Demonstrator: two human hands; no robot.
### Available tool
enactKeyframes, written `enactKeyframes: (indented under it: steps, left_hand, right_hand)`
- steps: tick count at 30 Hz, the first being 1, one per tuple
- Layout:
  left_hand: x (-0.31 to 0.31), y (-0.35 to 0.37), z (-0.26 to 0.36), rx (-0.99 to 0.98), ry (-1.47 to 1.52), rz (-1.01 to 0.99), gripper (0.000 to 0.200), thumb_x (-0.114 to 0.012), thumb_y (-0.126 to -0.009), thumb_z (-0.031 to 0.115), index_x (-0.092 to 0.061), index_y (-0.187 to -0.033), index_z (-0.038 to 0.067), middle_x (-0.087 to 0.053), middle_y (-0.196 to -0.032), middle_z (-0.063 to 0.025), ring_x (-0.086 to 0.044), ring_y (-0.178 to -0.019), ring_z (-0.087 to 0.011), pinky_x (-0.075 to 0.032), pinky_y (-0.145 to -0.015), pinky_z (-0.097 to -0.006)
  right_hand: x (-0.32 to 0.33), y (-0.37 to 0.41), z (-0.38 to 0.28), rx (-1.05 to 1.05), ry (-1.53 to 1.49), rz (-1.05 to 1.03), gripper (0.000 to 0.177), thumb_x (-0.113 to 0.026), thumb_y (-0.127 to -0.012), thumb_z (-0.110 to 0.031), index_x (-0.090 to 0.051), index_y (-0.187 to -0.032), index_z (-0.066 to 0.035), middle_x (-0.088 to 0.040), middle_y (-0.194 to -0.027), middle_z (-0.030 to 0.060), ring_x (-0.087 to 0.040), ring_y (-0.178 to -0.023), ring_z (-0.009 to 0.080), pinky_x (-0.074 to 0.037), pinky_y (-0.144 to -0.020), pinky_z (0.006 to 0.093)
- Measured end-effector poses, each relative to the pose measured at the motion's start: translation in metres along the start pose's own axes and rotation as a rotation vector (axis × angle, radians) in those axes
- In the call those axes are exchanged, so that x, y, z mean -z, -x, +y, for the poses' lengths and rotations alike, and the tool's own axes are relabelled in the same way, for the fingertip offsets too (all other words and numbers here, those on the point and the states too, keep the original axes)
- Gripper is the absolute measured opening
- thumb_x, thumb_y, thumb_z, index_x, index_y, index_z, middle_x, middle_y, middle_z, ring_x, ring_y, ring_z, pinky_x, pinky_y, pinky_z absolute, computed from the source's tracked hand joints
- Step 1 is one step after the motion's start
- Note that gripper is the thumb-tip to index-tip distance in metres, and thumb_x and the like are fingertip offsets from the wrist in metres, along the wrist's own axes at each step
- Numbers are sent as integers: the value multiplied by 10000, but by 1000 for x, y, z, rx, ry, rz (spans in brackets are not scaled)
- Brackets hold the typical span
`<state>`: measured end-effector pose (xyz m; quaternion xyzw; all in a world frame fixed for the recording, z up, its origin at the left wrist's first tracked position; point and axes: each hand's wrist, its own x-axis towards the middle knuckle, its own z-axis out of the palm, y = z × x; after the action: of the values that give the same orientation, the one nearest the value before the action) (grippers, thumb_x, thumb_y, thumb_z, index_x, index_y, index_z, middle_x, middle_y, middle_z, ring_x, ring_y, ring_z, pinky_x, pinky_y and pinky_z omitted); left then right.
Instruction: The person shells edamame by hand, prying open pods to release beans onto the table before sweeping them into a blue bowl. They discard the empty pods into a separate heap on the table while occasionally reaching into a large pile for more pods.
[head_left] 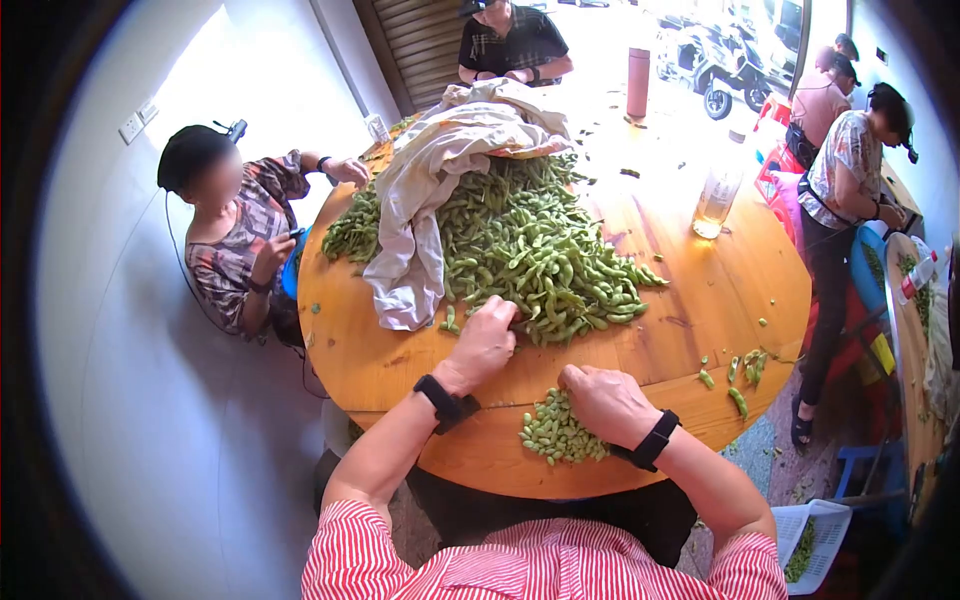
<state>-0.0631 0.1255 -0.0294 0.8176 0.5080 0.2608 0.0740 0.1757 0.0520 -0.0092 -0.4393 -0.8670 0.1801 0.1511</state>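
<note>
My left hand is at the near edge of a big heap of green edamame pods. Its fingers curl in against the pods, and what they hold is hidden. Just above a small pile of shelled green beans, my right hand has its thumb and fingers pressed together; I cannot see what is between them. A whitish cloth sack lies crumpled over the left and far side of the heap. Dark bands circle both my wrists.
The round wooden table carries a bottle of yellow liquid, a pink flask and several loose pods at the right. People sit at its left and far sides. Others work at a second table. A white basket stands low at right.
</note>
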Motion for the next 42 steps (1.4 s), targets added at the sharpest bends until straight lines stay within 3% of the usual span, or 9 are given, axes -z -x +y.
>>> enactKeyframes:
  steps: [2, 7, 14, 22, 24, 28, 32, 38, 42]
  left_hand:
    - [13, -5, -8, 45, 193, -15, 219, -546, -747, -5, -620, -952, -27, -636, -953, -211, -630, -915, -405, -510, -801, -460]
    - [39, -28, -42, 211, -154, 174, 271, -563, -795, 45, -618, -1060, 48, -604, -1053, -199, -635, -963, -395, -527, -826, -473]
    - [21, -34, -46, 222, -207, -89, 380, -562, -801, 117, -533, -1169, 31, -534, -1020, -240, -586, -958, -459, -490, -842, -528]
    - [-3, -49, -33, 213, -134, 27, 387, -559, -788, 18, -555, -1174, 3, -556, -1007, -259, -596, -936, -455, -505, -820, -514]
    - [-9, -52, -28, 34, -113, 147, 258, -546, -813, 28, -551, -1071, 18, -560, -968, -265, -631, -860, -458, -530, -753, -524]
    - [-2, -52, -34, -11, 69, 162, 314, -514, -786, 5, -616, -1082, -19, -583, -994, -272, -619, -876, -460, -511, -816, -503]
    - [14, -41, -29, 299, 306, 142, 270, -615, -808, 93, -703, -1041, -11, -691, -979, -221, -664, -922, -383, -524, -832, -399]
    - [36, -24, 6, 264, 188, 224, 257, -699, -893, 241, -735, -967, -2, -698, -947, -201, -667, -851, -355, -512, -752, -403]
    - [25, -16, 6, 185, 129, 270, 223, -699, -900, 205, -737, -1016, 18, -651, -928, -156, -636, -879, -334, -497, -765, -398]
  right_hand:
    - [3, 7, 0, -10, -86, 39, 120, -508, -889, -67, -544, -990, -14, -657, -851, 223, -663, -789, 410, -521, -696, 496]
    - [4, 18, 4, -76, -113, 79, 158, -505, -901, -79, -570, -1026, -8, -663, -876, 227, -663, -823, 409, -520, -724, 498]
    - [2, 19, 8, -84, -129, 58, 145, -514, -901, -83, -586, -1013, -25, -673, -898, 209, -664, -835, 405, -523, -731, 488]
    - [5, 12, 5, -101, -118, 23, 150, -524, -891, -81, -589, -1019, -36, -678, -879, 197, -667, -829, 402, -523, -730, 490]
    - [7, 11, 2, -122, -120, 21, 159, -529, -883, -78, -586, -1025, -36, -679, -873, 198, -667, -824, 404, -521, -720, 496]
    - [4, 12, 6, -85, -123, 45, 161, -530, -883, -82, -585, -1028, -38, -675, -863, 200, -663, -815, 408, -519, -705, 498]
    - [-1, 14, 7, -38, -114, 39, 118, -522, -890, -86, -547, -987, -22, -662, -833, 212, -654, -785, 412, -512, -684, 502]
    - [2, 16, 1, -64, -113, 30, 128, -524, -891, -73, -532, -1003, -10, -654, -831, 208, -650, -796, 405, -512, -701, 492]
    - [0, 18, 0, -44, -92, 23, 150, -545, -894, -71, -554, -1031, -12, -656, -874, 191, -652, -830, 394, -515, -734, 478]
